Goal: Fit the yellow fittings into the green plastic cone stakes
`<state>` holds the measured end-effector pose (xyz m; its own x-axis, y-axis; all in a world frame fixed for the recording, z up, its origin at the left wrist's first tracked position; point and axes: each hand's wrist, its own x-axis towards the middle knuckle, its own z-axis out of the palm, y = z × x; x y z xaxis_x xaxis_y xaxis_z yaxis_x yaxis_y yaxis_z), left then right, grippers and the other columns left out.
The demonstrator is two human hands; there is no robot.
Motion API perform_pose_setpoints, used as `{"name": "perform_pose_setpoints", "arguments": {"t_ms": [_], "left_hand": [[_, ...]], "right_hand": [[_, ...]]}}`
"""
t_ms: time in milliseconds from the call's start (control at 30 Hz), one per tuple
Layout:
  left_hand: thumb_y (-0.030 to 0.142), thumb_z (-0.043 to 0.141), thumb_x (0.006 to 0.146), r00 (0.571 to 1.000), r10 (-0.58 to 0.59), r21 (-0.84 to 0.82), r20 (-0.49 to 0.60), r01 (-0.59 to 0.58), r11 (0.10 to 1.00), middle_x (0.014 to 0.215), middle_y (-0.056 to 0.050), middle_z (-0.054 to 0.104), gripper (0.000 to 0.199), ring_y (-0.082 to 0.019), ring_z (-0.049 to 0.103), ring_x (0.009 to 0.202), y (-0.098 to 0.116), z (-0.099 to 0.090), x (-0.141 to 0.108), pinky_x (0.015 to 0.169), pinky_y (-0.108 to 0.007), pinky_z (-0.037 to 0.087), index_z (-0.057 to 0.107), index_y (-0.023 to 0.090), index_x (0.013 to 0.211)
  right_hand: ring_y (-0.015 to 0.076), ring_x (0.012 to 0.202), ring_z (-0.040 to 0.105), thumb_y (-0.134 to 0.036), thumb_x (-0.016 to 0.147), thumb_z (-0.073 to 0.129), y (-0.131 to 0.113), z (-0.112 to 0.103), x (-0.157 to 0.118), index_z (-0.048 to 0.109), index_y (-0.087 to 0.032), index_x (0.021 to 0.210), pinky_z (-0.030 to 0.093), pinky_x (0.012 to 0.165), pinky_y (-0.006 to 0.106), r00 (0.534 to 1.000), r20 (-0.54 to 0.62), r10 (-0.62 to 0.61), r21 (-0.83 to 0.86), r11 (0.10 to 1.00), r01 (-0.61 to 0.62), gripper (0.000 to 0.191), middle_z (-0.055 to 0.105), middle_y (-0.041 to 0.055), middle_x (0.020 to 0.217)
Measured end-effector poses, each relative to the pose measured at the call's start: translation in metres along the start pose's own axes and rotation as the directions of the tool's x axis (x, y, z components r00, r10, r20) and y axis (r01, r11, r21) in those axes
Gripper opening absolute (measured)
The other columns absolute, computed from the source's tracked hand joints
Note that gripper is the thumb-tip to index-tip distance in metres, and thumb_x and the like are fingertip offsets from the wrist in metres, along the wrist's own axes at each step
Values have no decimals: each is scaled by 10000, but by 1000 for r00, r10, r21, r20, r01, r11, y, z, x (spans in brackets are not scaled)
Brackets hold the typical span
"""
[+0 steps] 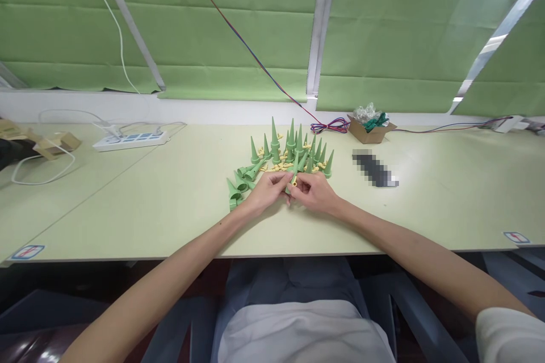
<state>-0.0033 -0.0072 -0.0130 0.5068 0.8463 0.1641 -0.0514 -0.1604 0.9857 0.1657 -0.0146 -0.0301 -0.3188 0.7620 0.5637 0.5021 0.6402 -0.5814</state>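
My left hand is closed around a green plastic cone, its pointed end tilted up and away from me. Pinched in the fingers of my right hand is a small yellow plastic piece with a round opening, held against the cone. The fingers partly hide where the two meet. Just beyond my hands, several green cones stand upright, some stacked. Small yellow pieces are scattered among them. More green cones lie on their sides to the left of my left hand.
The pale table runs along a wall with green blinds. A small cardboard box holds plastic wrap and green material. A pixelated dark object lies at right. A white power strip is at left, and a coiled red-blue cable behind the cones.
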Motion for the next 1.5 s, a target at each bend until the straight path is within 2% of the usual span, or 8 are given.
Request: {"name": "perform_pose_setpoints", "arguments": {"t_ms": [333,633,767,967,1200,1500], "left_hand": [[614,652,813,1000,-4,46,25,3,999,676,-23,604,491,-134,568,594,0,-1,0,560,-273,526,681,126,765],[572,664,824,1000,-8,48,23,7,999,680,-26,609,455,-134,575,593,0,-1,-1,564,-268,528,686,122,766],[568,653,838,1000,-4,9,21,4,1000,675,-25,609,454,-128,569,585,-1,0,0,567,-269,525,647,127,730],[590,590,880,997,-65,-86,-36,62,994,665,-35,597,498,-134,595,606,-4,1,2,585,-277,541,596,129,691],[596,577,887,997,-77,-86,-30,74,994,694,-41,604,498,-140,605,640,-3,1,1,605,-284,565,644,115,775],[600,592,874,995,-93,-95,-35,89,992,697,-31,590,486,-142,616,638,-1,2,2,599,-296,582,628,123,785]], "right_hand": [[72,463,333,-283,819,537,-1,-2,-1,333,-208,586,272,516,238,999,24,-48,-40,998,49,319,413,-57,489],[78,470,343,-278,816,527,-1,-3,0,327,-211,585,270,519,243,998,45,-34,-52,998,37,312,416,-54,483],[78,464,336,-292,829,528,-2,-3,1,323,-211,590,274,520,244,999,39,-38,-52,998,40,325,403,-56,482],[81,469,335,-307,844,528,0,-3,2,314,-215,604,273,516,246,998,37,-49,-62,997,52,334,405,-55,494],[79,475,331,-295,842,544,2,-1,1,313,-212,604,269,518,247,998,23,-66,-65,996,67,341,396,-57,500],[79,472,327,-288,823,555,4,-2,2,326,-212,590,272,514,246,998,11,-59,-74,995,60,335,390,-60,492]]}}
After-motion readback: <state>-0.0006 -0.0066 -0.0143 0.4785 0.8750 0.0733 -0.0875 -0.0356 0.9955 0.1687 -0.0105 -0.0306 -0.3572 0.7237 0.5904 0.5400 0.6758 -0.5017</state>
